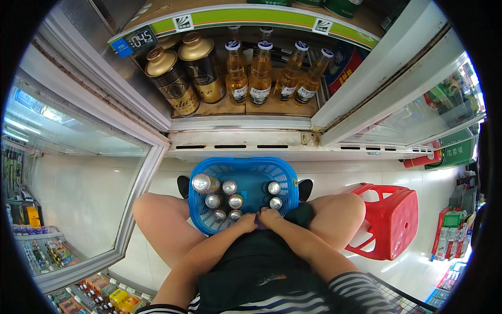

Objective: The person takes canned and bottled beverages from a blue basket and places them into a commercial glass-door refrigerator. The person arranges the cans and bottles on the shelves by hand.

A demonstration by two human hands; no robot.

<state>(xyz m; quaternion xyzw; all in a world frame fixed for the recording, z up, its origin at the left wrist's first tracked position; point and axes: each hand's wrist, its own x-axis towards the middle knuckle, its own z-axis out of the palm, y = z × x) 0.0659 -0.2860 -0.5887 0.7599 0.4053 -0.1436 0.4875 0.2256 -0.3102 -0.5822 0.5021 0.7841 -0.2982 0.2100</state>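
A blue plastic basket (245, 161) stands on the floor between the person's knees, with several drink cans (236, 201) upright at its left and two cans (274, 187) at its right. My left hand (248, 222) and my right hand (269, 218) meet at the basket's near edge. Both have bent fingers around something small and dark, mostly hidden, so what each one grips cannot be made out. Beyond the basket, inside the open cooler, Corona beer bottles (260, 74) stand beside black-and-gold Budweiser aluminium bottles (202, 66) on a wooden shelf (243, 109).
An open glass door (143, 172) swings out at the left; another glass door (408, 114) is at the right. A red plastic stool (400, 225) stands right of the right knee. The cooler's white sill (243, 139) runs just beyond the basket. Stocked shelves (94, 294) lie at lower left.
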